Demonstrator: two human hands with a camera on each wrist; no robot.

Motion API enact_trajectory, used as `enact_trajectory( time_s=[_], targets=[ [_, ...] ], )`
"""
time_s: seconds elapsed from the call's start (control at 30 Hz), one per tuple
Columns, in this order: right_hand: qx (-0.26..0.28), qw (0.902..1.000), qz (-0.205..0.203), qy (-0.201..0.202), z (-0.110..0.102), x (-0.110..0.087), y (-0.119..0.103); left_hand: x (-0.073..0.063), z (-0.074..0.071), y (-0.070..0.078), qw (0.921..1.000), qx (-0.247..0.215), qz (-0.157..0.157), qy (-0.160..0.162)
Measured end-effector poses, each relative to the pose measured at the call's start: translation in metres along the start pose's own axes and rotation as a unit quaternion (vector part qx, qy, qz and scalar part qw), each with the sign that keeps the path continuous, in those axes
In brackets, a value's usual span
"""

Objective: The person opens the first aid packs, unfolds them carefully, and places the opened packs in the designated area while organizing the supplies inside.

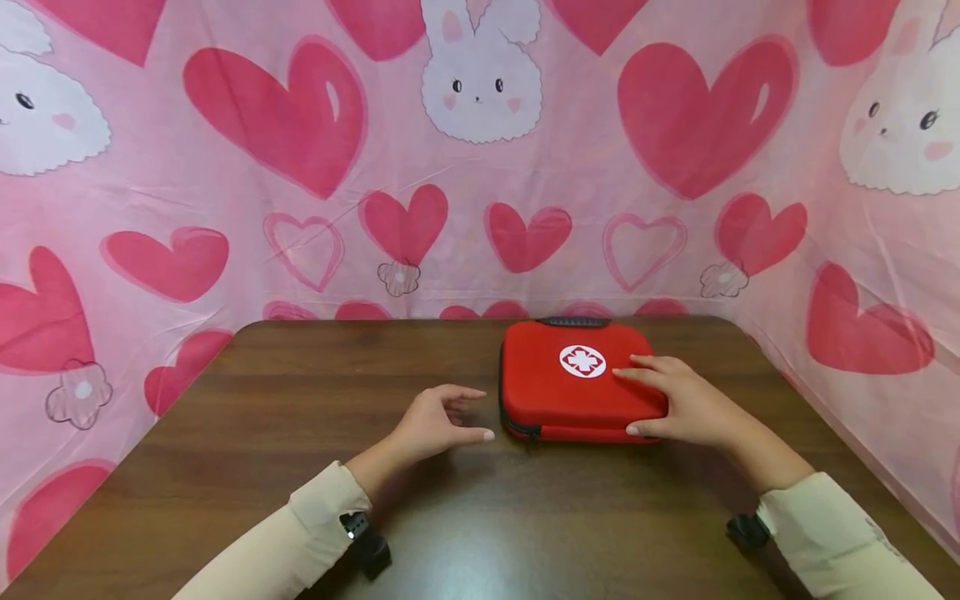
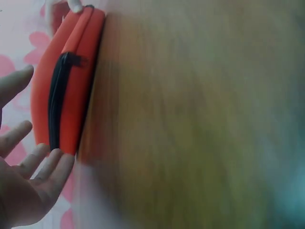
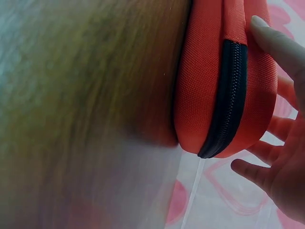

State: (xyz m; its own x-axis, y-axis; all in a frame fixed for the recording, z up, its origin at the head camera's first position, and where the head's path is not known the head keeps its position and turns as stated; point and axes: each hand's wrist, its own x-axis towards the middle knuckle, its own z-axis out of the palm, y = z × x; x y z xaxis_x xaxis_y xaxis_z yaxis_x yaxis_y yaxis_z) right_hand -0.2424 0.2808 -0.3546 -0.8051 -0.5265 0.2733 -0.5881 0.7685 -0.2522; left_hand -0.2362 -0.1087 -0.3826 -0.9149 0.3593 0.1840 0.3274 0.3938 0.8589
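A red zippered first-aid case (image 1: pixel 577 400), with a white cross emblem on its lid and a black handle (image 1: pixel 573 322) at its far side, lies flat on the table right of centre. My right hand (image 1: pixel 686 404) rests at its right front corner. The fingers spread loosely over the lid, and the thumb touches the front edge. In the right wrist view the little finger stands apart from the case. Just off the case's left side is my left hand (image 1: pixel 442 423), fingers relaxed and thumb apart, holding nothing. A black zipper (image 2: pixel 58 102) runs round the case's side.
The brown wooden table (image 1: pixel 315 392) extends to the left and in front of the case. A pink cloth (image 1: pixel 480 175) with hearts and rabbits hangs behind it and along both sides. Black straps with small devices (image 1: pixel 367 542) sit at both wrists.
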Motion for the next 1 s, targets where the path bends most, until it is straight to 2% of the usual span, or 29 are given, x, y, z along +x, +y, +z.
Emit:
enact_trajectory(
  time_s=[0.17,0.27,0.4,0.5,0.77,1.0],
  targets=[
    [-0.005,0.9999,-0.014,0.009,-0.001,0.002,-0.001,0.005,0.012,0.003,0.9963,-0.054,-0.062,-0.025],
    [-0.007,0.9998,-0.015,0.011,0.0,0.003,0.0,0.007,0.022,0.004,0.9891,-0.101,-0.102,-0.034],
    [-0.006,0.9999,-0.013,0.009,0.0,0.003,-0.001,0.007,0.033,0.006,0.9787,-0.152,-0.136,-0.022],
    [-0.001,0.9999,-0.01,0.005,-0.001,0.002,-0.001,0.007,0.037,0.008,0.9764,-0.161,-0.143,-0.019],
    [0.029,0.9994,0.019,-0.009,-0.004,0.002,0.005,0.007,0.044,0.008,0.9807,-0.14,-0.135,-0.023],
    [0.041,0.9988,0.02,0.015,0.002,0.009,0.013,0.012,0.051,0.003,0.9793,-0.15,-0.136,0.001]
  ],
)
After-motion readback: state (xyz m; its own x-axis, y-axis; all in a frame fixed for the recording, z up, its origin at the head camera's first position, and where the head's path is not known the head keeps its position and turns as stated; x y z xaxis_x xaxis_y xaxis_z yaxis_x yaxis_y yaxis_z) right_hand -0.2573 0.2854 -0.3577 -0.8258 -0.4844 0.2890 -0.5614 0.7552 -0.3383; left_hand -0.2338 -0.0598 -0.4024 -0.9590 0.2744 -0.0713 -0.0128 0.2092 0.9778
